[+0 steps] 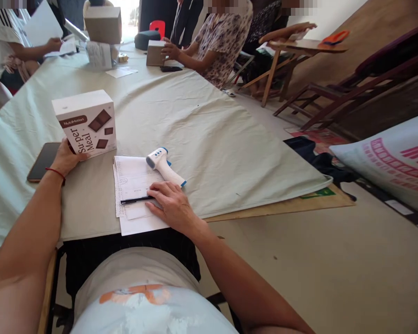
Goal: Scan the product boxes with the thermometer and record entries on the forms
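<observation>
My left hand (65, 157) is closed around the lower left corner of a white and brown meal box (106, 123). Its thumb lies along the box's front bottom edge, and some fingers are hidden by the box. The box stands upright on the table. Flat on a stack of papers (134, 174) rests my right hand (172, 202), fingers stretched out. A black pen (134, 201) lies on the papers with one end at or under those fingers. Just beyond the hand, a white and blue infrared thermometer (165, 166) lies partly on the papers.
A dark phone (43, 162) lies left of the box. The pale tablecloth (226, 153) is wrinkled. At the far end are cardboard boxes (102, 25), a smaller box (155, 53) in another person's hands, and several seated people. A wooden chair (334, 95) and a printed sack (397, 157) stand right.
</observation>
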`<state>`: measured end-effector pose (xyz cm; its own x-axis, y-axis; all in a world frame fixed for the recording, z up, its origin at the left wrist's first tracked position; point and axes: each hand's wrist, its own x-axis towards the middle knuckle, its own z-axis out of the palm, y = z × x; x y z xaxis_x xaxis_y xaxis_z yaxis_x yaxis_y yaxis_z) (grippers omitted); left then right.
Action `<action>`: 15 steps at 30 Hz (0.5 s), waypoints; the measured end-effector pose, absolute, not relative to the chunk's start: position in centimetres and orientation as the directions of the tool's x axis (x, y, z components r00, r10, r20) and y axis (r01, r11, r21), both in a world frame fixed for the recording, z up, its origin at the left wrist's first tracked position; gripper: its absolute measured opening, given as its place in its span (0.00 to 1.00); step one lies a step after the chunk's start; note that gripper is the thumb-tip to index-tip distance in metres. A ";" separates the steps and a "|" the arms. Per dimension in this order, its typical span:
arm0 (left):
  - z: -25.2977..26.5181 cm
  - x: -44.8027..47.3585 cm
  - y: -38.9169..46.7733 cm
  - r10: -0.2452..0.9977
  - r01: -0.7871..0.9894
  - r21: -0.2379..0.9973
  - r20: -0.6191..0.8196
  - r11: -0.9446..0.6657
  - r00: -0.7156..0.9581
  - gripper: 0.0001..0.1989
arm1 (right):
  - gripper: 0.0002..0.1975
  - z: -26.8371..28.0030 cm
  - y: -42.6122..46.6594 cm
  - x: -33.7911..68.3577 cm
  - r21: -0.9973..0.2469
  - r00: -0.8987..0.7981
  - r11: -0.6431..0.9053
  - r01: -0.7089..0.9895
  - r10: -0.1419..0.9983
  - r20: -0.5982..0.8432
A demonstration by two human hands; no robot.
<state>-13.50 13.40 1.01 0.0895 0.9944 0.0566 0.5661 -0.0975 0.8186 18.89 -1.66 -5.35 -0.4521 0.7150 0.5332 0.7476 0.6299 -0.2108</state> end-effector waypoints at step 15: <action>3.7 -9.2 8.7 0.887 0.344 0.939 -0.157 -0.002 0.433 0.36 | 0.10 -5.5 -1.5 18.6 -0.210 -0.427 0.574 0.792 0.765 0.481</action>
